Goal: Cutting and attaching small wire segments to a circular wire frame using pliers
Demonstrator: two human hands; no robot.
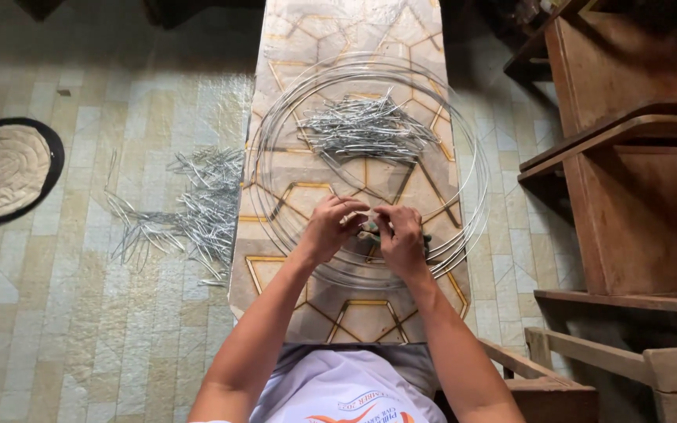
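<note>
Wire piece (368,220) pinched between both hands' grip.

1. Both bare forearms reach away from the body and converge toward the middle of the view.
2. The left hand (329,227) sits left of centre, its back turned up, fingers curled inward and its fingertips (354,210) pinched toward the other hand.
3. The right hand (401,239) lies just beside it, slightly nearer, knuckles up, fingers bent down and closed in a pinch.
4. The two hands meet at their fingertips; the wrists are roughly level, elbows spread to either side of the torso.
</note>
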